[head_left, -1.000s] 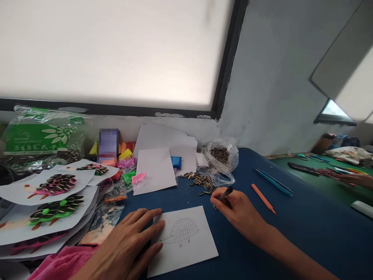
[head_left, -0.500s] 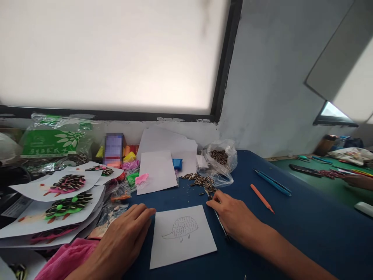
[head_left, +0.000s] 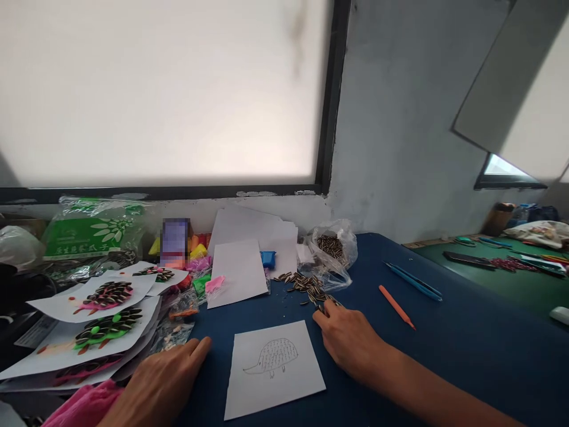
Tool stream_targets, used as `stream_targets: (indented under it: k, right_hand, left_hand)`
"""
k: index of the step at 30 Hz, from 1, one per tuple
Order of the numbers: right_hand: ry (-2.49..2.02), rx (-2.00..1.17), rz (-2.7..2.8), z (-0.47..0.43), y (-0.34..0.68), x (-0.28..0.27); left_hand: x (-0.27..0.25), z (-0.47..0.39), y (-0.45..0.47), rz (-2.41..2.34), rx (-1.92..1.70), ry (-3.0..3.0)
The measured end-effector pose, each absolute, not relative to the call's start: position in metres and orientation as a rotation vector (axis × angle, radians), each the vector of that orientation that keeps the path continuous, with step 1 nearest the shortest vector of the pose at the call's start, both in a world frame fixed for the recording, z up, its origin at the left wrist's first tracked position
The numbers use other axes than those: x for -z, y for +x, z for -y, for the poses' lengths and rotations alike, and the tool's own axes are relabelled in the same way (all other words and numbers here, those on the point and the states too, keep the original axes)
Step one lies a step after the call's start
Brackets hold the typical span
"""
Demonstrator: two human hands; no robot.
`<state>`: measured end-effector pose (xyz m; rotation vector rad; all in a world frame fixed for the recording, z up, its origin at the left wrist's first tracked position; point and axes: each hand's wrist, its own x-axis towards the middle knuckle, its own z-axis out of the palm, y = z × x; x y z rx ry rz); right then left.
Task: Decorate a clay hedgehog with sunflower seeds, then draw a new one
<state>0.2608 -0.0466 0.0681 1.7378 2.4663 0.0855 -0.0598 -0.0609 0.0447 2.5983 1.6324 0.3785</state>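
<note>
On the blue table lies a white sheet (head_left: pixel 275 397) with a hedgehog drawn on it in line. My left hand (head_left: pixel 166 370) rests left of the sheet, open and palm down, apart from it. Beyond the sheet's right corner, my right hand (head_left: pixel 349 332) is closed on what looks like a thin dark pen, mostly hidden by the fingers. Its fingertips are at the near edge of a loose heap of sunflower seeds (head_left: pixel 306 284).
Hedgehog pictures (head_left: pixel 106 296) covered with seeds are stacked at left, by a green seed bag (head_left: pixel 80 237). Blank paper (head_left: pixel 237 267), a blue packet (head_left: pixel 268 258) and a bag of seeds (head_left: pixel 329 244) stand behind. An orange marker (head_left: pixel 397 307) and blue tweezers (head_left: pixel 413 281) lie right.
My left hand has drawn back from the sheet's left edge, toward me and leftward. The thin dark pen beside the sheet is now mostly out of sight at my right hand. The view has shifted slightly.
</note>
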Motion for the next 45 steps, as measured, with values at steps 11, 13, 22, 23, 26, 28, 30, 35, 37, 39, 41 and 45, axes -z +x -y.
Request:
stream_targets:
  k: [11,13,22,23,26,28,30,35,37,39,41,45]
  right_hand:
    - [1.767,-0.196,-2.414,0.044,0.268,-0.073]
    - [1.706,-0.179,-2.494,0.044,0.265,-0.073]
    - [1.329,-0.161,-2.795,0.026,0.238,-0.064]
    - [1.35,-0.173,-2.768,0.023,0.238,-0.065]
    - [1.47,-0.248,-2.673,0.017,0.242,-0.067]
    - [1.518,-0.284,-2.654,0.016,0.244,-0.068]
    - [1.538,-0.318,-2.665,0.017,0.243,-0.069]
    - [1.553,-0.334,-2.705,0.018,0.237,-0.07]
    - [1.567,-0.329,-2.714,0.016,0.237,-0.068]
    - [1.584,-0.322,-2.719,0.014,0.238,-0.067]
    - [1.596,-0.314,-2.726,0.013,0.239,-0.066]
    - [1.585,-0.299,-2.767,0.015,0.236,-0.066]
  left_hand:
    - [-0.075,0.049,-0.026,-1.791,0.369,2.719]
    - [-0.07,0.042,-0.021,-1.689,0.273,2.785]
    - [-0.027,0.016,-0.015,-1.308,-0.258,2.894]
    - [-0.028,0.016,-0.014,-1.289,-0.296,2.898]
    - [-0.03,0.015,-0.014,-1.249,-0.348,2.915]
    - [-0.027,0.013,-0.016,-1.238,-0.41,2.91]
    - [-0.02,0.012,-0.02,-1.248,-0.498,2.895]
    - [-0.012,0.014,-0.032,-1.367,-0.486,2.875]
    - [-0.018,0.017,-0.034,-1.46,-0.376,2.841]
    - [-0.029,0.019,-0.032,-1.571,-0.297,2.782]
    - [-0.04,0.019,-0.025,-1.613,-0.264,2.748]
    - [-0.051,0.007,-0.005,-1.568,-0.329,2.76]
